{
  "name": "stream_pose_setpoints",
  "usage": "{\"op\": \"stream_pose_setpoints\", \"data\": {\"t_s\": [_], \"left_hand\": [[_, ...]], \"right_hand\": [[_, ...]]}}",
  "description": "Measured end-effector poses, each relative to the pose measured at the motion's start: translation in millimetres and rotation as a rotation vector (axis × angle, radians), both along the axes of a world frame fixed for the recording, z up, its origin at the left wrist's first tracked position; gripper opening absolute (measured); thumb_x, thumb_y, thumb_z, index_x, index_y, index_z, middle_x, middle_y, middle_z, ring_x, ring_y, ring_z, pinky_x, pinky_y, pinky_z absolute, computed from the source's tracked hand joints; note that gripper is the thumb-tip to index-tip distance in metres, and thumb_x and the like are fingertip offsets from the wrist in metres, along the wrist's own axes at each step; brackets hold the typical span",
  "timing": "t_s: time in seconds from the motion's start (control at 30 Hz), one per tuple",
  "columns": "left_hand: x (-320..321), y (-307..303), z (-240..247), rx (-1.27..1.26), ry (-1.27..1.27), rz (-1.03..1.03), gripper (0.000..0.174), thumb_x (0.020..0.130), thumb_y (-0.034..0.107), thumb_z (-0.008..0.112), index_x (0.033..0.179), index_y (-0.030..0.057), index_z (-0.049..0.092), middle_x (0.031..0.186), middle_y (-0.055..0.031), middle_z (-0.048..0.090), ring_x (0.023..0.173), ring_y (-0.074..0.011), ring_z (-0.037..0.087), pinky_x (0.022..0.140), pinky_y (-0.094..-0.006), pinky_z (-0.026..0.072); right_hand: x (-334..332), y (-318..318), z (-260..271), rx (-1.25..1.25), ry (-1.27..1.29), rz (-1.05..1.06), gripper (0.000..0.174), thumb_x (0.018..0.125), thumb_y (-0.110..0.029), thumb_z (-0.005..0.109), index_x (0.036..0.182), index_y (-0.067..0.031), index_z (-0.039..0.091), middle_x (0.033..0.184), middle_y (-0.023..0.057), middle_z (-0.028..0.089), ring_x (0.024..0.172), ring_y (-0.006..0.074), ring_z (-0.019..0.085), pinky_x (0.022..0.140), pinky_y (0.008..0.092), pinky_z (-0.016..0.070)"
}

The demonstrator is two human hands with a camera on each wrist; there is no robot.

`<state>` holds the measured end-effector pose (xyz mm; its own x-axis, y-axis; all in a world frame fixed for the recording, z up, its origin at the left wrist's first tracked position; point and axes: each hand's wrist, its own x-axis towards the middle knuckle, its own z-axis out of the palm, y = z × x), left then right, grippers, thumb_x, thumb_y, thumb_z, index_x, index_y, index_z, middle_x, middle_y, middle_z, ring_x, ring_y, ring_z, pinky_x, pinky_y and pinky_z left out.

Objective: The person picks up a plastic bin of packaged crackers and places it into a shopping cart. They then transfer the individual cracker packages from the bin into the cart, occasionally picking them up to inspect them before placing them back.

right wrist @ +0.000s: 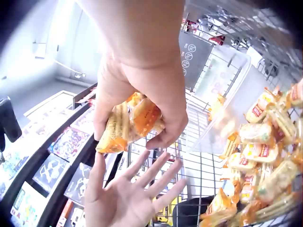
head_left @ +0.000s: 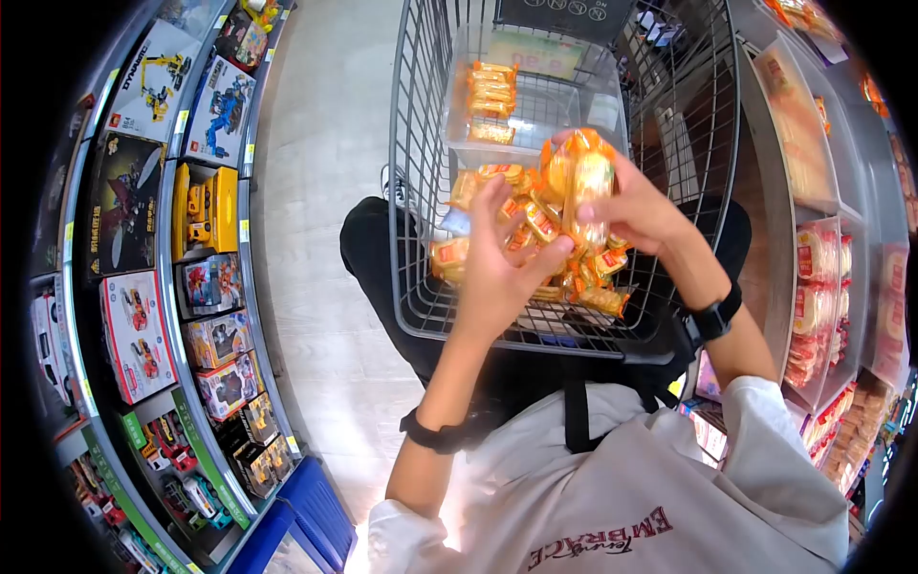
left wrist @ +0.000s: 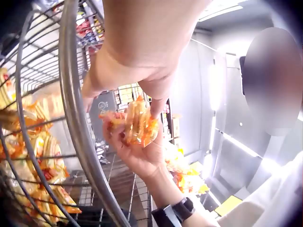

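In the head view my right hand (head_left: 643, 212) grips a few clear-and-orange wrapped snack packets (head_left: 590, 182) above the shopping cart. The right wrist view shows thumb and fingers around these held packets (right wrist: 124, 127). My left hand (head_left: 502, 277) is beside them with palm up and fingers spread, its thumb close under the packets. Nothing lies on the left palm (right wrist: 125, 205) in the right wrist view. Below both hands a pile of loose snack packets (right wrist: 258, 151) lies in the cart. Behind it a clear plastic bin (head_left: 550, 105) holds a short row of packets (head_left: 492, 91).
The wire cart's near rim (head_left: 535, 350) runs in front of the person's lap. Toy boxes (head_left: 139, 335) fill shelves on the left, past a strip of pale floor (head_left: 311, 191). On the right, clear bins (head_left: 813, 297) hold more packaged snacks.
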<state>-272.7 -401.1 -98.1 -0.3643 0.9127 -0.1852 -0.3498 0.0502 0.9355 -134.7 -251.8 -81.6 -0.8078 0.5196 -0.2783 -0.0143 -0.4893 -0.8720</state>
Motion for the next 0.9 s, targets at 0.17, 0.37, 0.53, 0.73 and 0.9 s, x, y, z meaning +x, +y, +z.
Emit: {"op": "stream_pose_setpoints", "data": {"t_s": [0.17, 0.37, 0.53, 0.73, 0.9], "left_hand": [[6, 9, 0, 0.201, -0.016, -0.223, 0.094, 0.079, 0.011, 0.081, 0.151, 0.0098, 0.021, 0.151, -0.0180, 0.031, 0.137, -0.0285, 0.040, 0.101, -0.0404, 0.0480], [16, 7, -11, 0.120, -0.128, -0.122, 0.078, 0.080, -0.004, 0.074, 0.145, 0.0070, 0.032, 0.139, -0.0171, 0.042, 0.129, -0.0255, 0.047, 0.102, -0.0359, 0.0477], [26, 5, -4, 0.094, -0.018, -0.081, 0.073, 0.081, -0.005, 0.072, 0.143, 0.0051, 0.034, 0.135, -0.0170, 0.045, 0.122, -0.0252, 0.053, 0.100, -0.0356, 0.0491], [24, 6, -14, 0.049, -0.198, -0.021, 0.062, 0.092, 0.006, 0.067, 0.145, 0.0022, 0.035, 0.123, -0.0145, 0.062, 0.114, -0.0169, 0.058, 0.095, -0.0291, 0.0483], [19, -3, -32, 0.025, -0.176, -0.003, 0.050, 0.104, 0.030, 0.048, 0.143, 0.0003, 0.038, 0.136, -0.0137, 0.054, 0.120, -0.0204, 0.057, 0.101, -0.0388, 0.0471]], "right_hand": [[12, -28, -3, 0.218, -0.010, -0.079, 0.081, 0.075, -0.015, 0.084, 0.142, -0.0040, 0.039, 0.132, 0.0064, 0.053, 0.122, 0.0169, 0.053, 0.106, 0.0337, 0.0425], [24, -40, -8, 0.000, 0.019, -0.274, 0.060, 0.086, -0.012, 0.074, 0.136, -0.0042, 0.043, 0.128, 0.0081, 0.054, 0.119, 0.0179, 0.055, 0.103, 0.0348, 0.0457], [32, -39, -13, -0.032, 0.020, -0.402, 0.043, 0.084, -0.003, 0.072, 0.123, -0.0034, 0.053, 0.111, 0.0063, 0.064, 0.101, 0.0154, 0.065, 0.083, 0.0287, 0.0553], [36, -43, -15, -0.202, 0.086, -0.505, 0.044, 0.086, -0.004, 0.069, 0.126, -0.0049, 0.050, 0.115, 0.0095, 0.062, 0.105, 0.0198, 0.065, 0.089, 0.0372, 0.0562], [45, -33, -16, -0.138, 0.085, -0.616, 0.045, 0.084, -0.004, 0.066, 0.126, -0.0044, 0.048, 0.117, 0.0119, 0.061, 0.101, 0.0218, 0.067, 0.085, 0.0384, 0.0598]]}}
